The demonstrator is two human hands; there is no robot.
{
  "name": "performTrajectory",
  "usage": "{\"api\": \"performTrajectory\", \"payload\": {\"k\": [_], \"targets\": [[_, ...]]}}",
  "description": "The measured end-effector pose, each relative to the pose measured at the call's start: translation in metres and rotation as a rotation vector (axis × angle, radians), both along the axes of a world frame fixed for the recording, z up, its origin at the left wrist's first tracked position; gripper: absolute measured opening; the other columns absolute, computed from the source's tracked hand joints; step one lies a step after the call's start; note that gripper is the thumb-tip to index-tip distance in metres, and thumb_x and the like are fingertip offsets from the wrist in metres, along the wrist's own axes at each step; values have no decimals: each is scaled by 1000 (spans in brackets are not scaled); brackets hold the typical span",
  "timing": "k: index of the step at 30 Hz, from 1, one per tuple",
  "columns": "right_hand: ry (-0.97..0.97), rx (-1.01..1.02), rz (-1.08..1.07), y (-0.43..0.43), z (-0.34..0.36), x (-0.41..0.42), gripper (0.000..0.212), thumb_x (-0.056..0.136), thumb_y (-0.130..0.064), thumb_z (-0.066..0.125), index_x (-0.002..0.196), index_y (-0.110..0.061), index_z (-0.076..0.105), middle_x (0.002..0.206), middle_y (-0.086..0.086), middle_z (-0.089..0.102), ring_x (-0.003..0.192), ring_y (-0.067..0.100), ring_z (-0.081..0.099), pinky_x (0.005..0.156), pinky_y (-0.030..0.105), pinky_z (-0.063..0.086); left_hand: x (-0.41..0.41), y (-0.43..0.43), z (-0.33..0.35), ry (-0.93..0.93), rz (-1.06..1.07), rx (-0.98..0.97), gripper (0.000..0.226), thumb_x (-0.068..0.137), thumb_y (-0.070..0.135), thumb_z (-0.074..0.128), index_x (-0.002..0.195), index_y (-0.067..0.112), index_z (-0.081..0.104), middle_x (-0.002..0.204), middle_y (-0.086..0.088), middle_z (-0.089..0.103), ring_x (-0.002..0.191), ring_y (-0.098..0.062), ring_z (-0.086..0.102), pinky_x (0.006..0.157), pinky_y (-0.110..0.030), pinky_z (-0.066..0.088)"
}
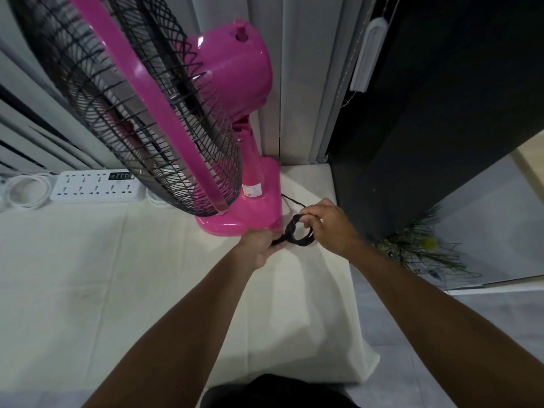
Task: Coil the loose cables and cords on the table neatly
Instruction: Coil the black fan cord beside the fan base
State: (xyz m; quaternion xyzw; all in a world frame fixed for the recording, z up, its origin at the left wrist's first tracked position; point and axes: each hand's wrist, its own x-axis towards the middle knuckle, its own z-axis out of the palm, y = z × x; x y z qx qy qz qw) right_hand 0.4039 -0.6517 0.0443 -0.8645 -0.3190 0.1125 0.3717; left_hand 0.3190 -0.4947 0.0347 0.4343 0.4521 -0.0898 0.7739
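Observation:
A black cord (297, 235) is wound into a small coil just right of the pink fan's base (250, 213). My left hand (259, 245) grips the bunched lower end of the coil. My right hand (329, 226) pinches the coil's upper loop with its fingertips. A thin black strand (291, 200) runs from the coil back toward the fan base. At the far left lies a coiled white cable (28, 191) beside a white power strip (95, 187). Part of another white cable (156, 200) shows under the fan cage.
The table is covered with a cream cloth (117, 275), whose right edge drops off near my right forearm. The big pink fan (164, 113) stands at the back. A black cabinet (426, 128) rises on the right, with a green plant (421, 248) on the floor.

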Motion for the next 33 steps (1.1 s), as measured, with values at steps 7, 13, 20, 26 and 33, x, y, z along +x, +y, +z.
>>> {"api": "performTrajectory", "payload": {"k": [7,13,20,26,33], "targets": [[-48,59,-35,-1,-8,-4,19,89,-3,64,93,-15,79,73,-20,61,96,20,53,85,6,37,-4,11,-6,-35,5,43,15,91,-3,63,105,-7,67,115,-23,70,93,-25,71,65,-28,61],[-206,61,41,-9,-17,-3,16,94,-7,61,94,-15,75,85,-2,74,81,21,55,76,35,49,-23,-1,-16,142,-218,-291,63,84,36,76,126,-2,50,125,-32,57,107,-46,64,76,-55,59],[-179,73,231,-23,-34,-14,17,99,-12,52,105,-13,68,93,-1,68,84,13,60,82,13,45,-17,-10,-21,118,-264,-493,68,88,53,64,114,-10,66,110,-30,71,93,-33,75,70,-39,62],[-100,126,159,-43,-56,-16,32,85,-4,78,116,-8,70,126,4,65,110,18,65,97,30,54,-7,-17,-25,10,-162,-174,30,95,17,64,113,-6,64,93,-20,75,72,-25,76,62,-28,61],[1147,635,-588,-19,-59,11,25,90,0,68,112,-4,57,104,23,65,90,35,67,78,42,55,9,-15,-35,-48,-427,318,28,97,9,60,122,-3,63,117,-19,68,101,-30,69,76,-27,61]]}}
